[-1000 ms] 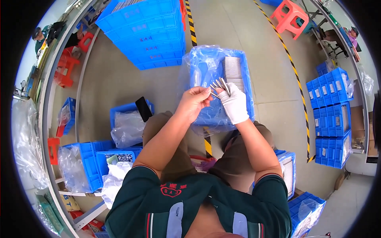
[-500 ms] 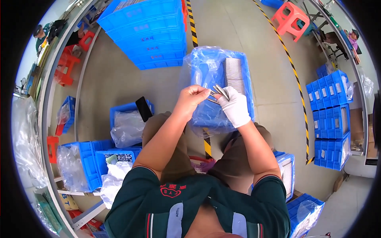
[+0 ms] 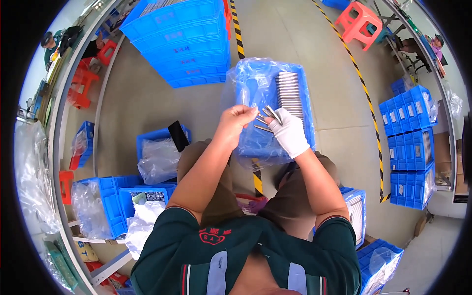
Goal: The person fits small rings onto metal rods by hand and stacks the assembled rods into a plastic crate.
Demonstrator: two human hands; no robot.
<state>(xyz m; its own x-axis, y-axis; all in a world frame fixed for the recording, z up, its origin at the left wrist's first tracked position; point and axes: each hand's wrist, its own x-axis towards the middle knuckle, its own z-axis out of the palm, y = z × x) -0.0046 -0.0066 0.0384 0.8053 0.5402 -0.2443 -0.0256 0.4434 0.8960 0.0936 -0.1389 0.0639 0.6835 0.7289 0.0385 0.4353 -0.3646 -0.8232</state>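
- Clasping fanned slim metal rods: the white-gloved right hand.
- Bare left hand: thumb and forefinger close together near the rod tips; whether pinching one, I cannot tell.
- Beneath: plastic-lined blue crate, thin metal pieces rowed at one o'clock.
- Nine o'clock: black smartphone.
- Ten o'clock: stacked blue crates.

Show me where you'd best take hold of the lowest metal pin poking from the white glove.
I'd pinch the lowest metal pin by its free end, coming from the person's left. It is slim and pokes leftward out of the gloved right hand, apart from the other pins, while its opposite end is hidden at the glove. The bare left hand is on that side.
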